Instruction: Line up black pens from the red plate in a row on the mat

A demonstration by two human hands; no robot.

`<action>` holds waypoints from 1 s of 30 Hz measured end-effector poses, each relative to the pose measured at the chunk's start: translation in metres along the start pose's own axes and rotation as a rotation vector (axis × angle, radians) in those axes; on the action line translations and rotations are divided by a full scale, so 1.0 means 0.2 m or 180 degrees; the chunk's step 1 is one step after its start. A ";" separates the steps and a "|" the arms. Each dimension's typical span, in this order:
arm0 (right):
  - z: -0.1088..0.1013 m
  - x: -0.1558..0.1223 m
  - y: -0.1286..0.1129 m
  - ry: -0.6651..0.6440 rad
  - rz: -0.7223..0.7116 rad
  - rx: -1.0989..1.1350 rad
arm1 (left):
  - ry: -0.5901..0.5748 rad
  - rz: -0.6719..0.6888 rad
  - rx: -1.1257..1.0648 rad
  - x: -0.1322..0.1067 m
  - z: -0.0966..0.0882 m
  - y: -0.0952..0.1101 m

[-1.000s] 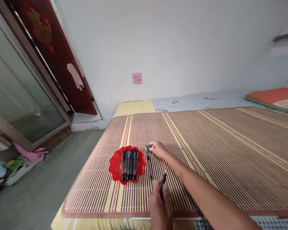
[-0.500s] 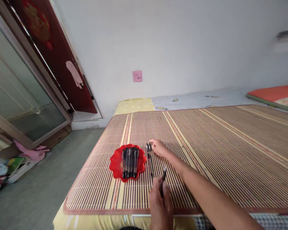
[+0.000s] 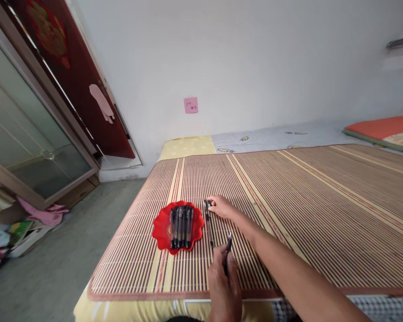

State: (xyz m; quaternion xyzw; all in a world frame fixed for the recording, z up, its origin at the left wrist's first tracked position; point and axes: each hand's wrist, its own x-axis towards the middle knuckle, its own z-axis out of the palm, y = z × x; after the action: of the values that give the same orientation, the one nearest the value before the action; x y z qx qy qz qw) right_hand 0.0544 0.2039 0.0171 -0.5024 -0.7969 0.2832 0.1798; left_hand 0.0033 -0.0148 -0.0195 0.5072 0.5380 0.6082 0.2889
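My left hand (image 3: 223, 286) is closed around a black pen (image 3: 227, 250) near the front edge of the bed, tip pointing away from me. My right hand (image 3: 221, 207) reaches further out, fingers curled, fingertips pinching the far end of a black pen lying on the mat (image 3: 209, 228). A second pen seems to lie tight against it. Just left of them a red scalloped plate (image 3: 160, 230) holds several black pens (image 3: 180, 221) side by side.
A striped bamboo mat (image 3: 305, 197) covers the bed. An orange cushion (image 3: 383, 127) lies at the far right. Left of the bed are grey floor (image 3: 53, 268), a glass door (image 3: 27, 134), a dark red door (image 3: 77, 76) and clutter. A pink note (image 3: 190, 105) sticks to the wall.
Both hands stay almost where they were. The view has shifted slightly, and nothing has been picked up or let go.
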 end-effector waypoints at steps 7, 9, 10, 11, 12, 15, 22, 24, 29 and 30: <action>0.00 -0.01 0.02 -0.0003 0.0072 0.0134 | -0.0046 -0.0023 0.0044 0.00 0.00 0.00; 0.01 0.00 0.04 0.0041 0.0023 0.0224 | -0.0035 0.0008 0.0062 0.00 0.00 0.00; 0.01 0.01 0.05 0.0070 0.0001 0.0277 | -0.0021 0.0025 0.0069 0.00 0.00 0.00; 0.01 0.01 0.07 0.0093 -0.0009 0.0327 | -0.0005 0.0040 0.0076 0.00 0.00 0.00; 0.02 0.02 0.09 0.0110 -0.0022 0.0361 | 0.0017 0.0054 0.0086 0.00 0.00 0.00; 0.02 0.04 0.12 0.0189 -0.0209 0.0314 | 0.0064 0.0077 0.0111 0.00 0.01 -0.01; -0.10 -0.10 0.05 0.0689 -0.0234 0.1154 | 0.0072 -0.0192 0.0072 0.00 0.01 -0.02; -0.14 -0.24 0.02 0.0505 -0.0209 0.1771 | 0.0066 -0.0250 0.0060 0.01 0.01 -0.02; -0.12 -0.64 -0.08 -0.0118 -0.0181 0.2819 | 0.0106 -0.0294 0.0143 0.03 0.00 0.00; -0.10 -0.69 -0.09 -0.0116 -0.0119 0.2908 | 0.0111 -0.0298 0.0160 0.03 0.00 0.01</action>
State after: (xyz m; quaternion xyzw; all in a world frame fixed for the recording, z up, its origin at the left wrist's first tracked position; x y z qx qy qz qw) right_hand 0.1126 0.0791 0.0448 -0.3521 -0.6022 0.6112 0.3739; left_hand 0.0017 -0.0103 -0.0161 0.4779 0.5812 0.5890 0.2948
